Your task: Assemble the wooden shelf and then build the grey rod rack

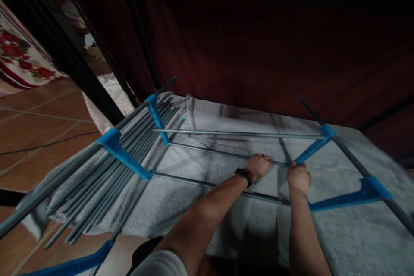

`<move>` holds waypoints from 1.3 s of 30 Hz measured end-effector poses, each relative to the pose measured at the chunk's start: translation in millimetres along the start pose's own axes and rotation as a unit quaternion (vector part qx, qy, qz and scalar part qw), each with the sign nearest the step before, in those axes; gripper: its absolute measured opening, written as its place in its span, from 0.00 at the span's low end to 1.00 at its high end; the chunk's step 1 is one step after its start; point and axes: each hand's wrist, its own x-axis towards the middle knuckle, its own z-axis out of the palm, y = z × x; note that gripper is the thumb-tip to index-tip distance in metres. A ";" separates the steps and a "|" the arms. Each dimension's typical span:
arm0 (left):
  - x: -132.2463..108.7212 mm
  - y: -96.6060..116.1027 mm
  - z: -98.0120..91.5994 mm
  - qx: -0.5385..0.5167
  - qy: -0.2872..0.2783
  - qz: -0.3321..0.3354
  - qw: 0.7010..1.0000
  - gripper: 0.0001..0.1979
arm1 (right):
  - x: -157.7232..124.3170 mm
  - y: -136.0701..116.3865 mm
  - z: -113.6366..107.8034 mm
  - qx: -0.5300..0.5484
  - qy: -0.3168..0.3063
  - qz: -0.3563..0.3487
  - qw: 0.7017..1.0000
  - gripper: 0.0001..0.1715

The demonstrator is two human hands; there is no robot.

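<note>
My left hand (258,166), with a dark band on its wrist, is closed around a thin grey cross tube (213,152) of a frame. Just to its right, my right hand (299,177) grips the lower end of a blue plastic bracket (309,152), where that tube meets it. A second blue bracket (352,198) joins the right side rail (354,164) nearer to me. On the left, two more blue brackets, one of them a near bracket (126,155), hang from the left side rail (74,164). Fingertips of both hands are partly hidden.
Several loose grey tubes (119,172) lie side by side under the frame's left side, on a pale towel-like cloth (194,215). A dark red curtain (258,51) hangs behind. A dark post (80,82) leans at left above the tiled floor (42,125).
</note>
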 end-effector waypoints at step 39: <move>-240.1 -116.5 -369.7 -0.117 0.157 -0.500 0.844 0.18 | -144.1 -165.6 -166.7 0.268 0.043 -0.492 0.827 0.21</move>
